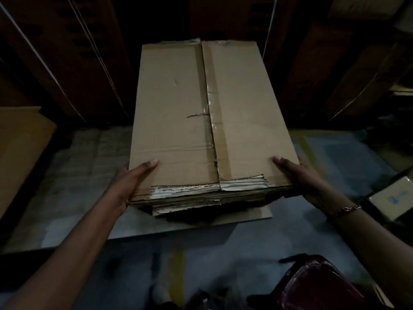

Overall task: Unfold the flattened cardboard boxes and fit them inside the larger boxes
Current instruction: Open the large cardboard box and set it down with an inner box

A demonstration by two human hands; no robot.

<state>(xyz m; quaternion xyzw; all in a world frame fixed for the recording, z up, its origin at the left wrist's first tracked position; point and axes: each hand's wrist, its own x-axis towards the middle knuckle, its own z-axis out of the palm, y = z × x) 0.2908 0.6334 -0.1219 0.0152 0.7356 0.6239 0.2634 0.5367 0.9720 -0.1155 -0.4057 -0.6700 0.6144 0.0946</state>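
Cardboard boxes, flat, in a stack (201, 121); the left hand (131, 182) and right hand (299, 177) pinch its near corners, thumbs on top.

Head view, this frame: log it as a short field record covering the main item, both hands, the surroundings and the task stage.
main item: stack of flattened cardboard boxes, brown tape strip along the top sheet's centre seam
left hand: grips the stack's near left edge, thumb on top
right hand: grips the near right edge, thumb on top; bracelet at the wrist
support: unclear whether the stack is lifted or resting; a flat cardboard sheet lies under it
surroundings: dim; tall boxes behind
task stage: nothing unfolded yet
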